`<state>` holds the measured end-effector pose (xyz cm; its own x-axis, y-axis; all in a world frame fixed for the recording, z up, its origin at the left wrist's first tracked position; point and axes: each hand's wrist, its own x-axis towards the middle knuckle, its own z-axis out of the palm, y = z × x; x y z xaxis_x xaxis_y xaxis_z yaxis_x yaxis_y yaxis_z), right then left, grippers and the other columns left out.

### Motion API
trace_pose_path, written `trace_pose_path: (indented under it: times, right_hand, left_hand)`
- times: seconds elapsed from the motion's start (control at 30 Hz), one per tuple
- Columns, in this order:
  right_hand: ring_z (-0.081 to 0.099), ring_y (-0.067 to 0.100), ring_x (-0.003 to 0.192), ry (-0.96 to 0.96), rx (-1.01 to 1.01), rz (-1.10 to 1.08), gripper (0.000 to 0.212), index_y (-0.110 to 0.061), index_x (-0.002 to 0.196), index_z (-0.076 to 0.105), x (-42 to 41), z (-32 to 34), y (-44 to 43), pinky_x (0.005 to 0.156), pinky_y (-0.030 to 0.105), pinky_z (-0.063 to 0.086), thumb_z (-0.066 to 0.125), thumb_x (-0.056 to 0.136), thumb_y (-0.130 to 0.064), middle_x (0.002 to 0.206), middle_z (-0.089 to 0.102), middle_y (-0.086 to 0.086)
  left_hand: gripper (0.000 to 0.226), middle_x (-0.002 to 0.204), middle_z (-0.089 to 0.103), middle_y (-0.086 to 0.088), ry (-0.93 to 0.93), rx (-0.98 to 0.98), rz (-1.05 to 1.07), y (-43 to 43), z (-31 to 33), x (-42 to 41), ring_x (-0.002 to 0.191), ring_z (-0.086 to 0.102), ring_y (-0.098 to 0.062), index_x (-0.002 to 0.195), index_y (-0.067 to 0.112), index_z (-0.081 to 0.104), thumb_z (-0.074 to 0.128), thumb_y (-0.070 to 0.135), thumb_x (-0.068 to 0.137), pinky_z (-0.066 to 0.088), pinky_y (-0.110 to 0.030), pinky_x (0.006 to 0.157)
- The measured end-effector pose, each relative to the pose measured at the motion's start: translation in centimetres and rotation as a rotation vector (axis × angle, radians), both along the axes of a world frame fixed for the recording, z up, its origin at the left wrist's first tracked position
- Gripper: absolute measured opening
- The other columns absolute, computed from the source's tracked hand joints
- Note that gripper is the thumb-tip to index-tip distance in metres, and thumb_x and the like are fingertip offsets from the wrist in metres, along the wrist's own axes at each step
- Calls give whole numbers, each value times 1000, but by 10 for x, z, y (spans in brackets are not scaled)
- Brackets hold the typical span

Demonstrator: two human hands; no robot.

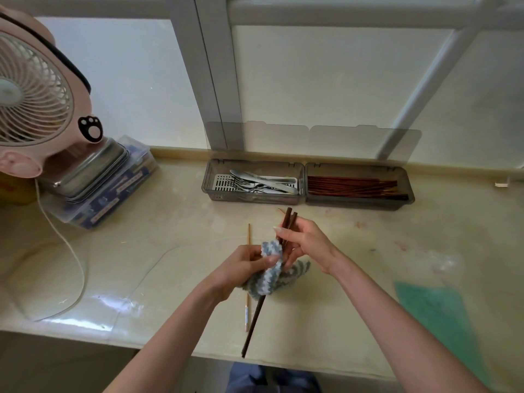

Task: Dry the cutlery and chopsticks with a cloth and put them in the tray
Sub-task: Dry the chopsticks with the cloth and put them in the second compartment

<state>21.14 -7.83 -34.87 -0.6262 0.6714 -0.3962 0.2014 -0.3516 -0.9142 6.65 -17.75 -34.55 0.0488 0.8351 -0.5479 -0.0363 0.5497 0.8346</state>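
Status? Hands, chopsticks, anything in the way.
Left hand grips cloth round dark chopsticks. Right hand holds their upper ends. Pale chopstick lies on counter. Nothing blocks tray.

Dark chopsticks (256, 321) wrapped in striped cloth (269, 275).

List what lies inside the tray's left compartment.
Metal cutlery, forks and spoons among it, lies heaped on a white slotted insert. The pile covers its lower pieces and much of the insert.

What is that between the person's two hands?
The left hand grips a striped cloth round dark chopsticks that the right hand pinches; the head view shows it.
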Motion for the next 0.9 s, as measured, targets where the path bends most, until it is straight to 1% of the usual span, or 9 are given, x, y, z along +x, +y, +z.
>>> trace_pose_path:
  times: [0.1,0.2,0.4,0.47,0.57,0.7,0.73,0.8,0.9]
  right_hand:
    - [51,14,47,4,53,-60,16,-7,92,57,0,-2,-1,41,23,41,66,86,-18,69,55,4]
    - [51,14,46,10,29,-111,17,-3,88,58,-1,-2,-2,41,22,43,65,88,-19,69,57,8]
    - [51,18,40,-1,-23,-207,18,2,77,58,0,-1,8,36,24,41,66,86,-11,59,58,11]
    - [50,16,38,-2,-33,-285,16,1,76,58,2,1,19,35,22,40,66,85,-9,58,58,10]
    - [49,14,39,-35,-28,-408,9,2,80,59,14,6,41,36,20,39,62,86,-4,60,57,8]
    - [50,14,37,-83,-12,-473,11,0,75,60,20,9,55,36,21,39,62,85,-4,57,56,11]
    - [50,14,37,-83,-14,-475,12,0,74,60,20,9,56,36,21,39,62,85,-4,57,57,11]
    - [50,14,37,-70,-19,-508,12,0,75,60,20,11,58,36,21,40,62,86,-5,58,58,11]
    - [50,11,36,-26,-46,-603,15,0,74,61,22,16,61,37,19,42,65,86,-9,55,60,6]
  left_hand:
    - [12,82,72,-8,53,16,56,-1,-4,5,76,69,-20,89,5,67,68,15,82,54,-28,66]
    - [17,85,72,-13,52,-3,102,-1,-6,6,77,69,-24,93,0,68,70,12,80,57,-34,72]
    - [5,73,72,-3,16,-20,84,-2,-4,6,67,69,-14,85,6,68,68,10,82,52,-22,57]
    - [12,73,71,-6,11,-22,85,0,0,4,66,68,-16,87,0,68,69,10,81,53,-24,58]
    - [42,81,66,-18,30,-43,70,-1,4,1,73,65,-25,94,-14,62,75,21,74,54,-33,67]
    - [34,88,69,-21,80,-65,62,-5,0,-3,77,67,-26,95,-9,65,74,19,77,55,-39,75]
    - [33,87,69,-20,84,-67,54,-5,0,-4,77,67,-26,94,-8,65,74,19,77,55,-39,74]
    - [26,81,70,-15,91,-65,50,-6,1,-12,72,68,-23,88,-3,67,73,20,77,56,-32,64]
    - [21,72,70,-8,84,-50,75,-9,7,-25,64,66,-18,79,4,67,74,23,74,50,-25,55]
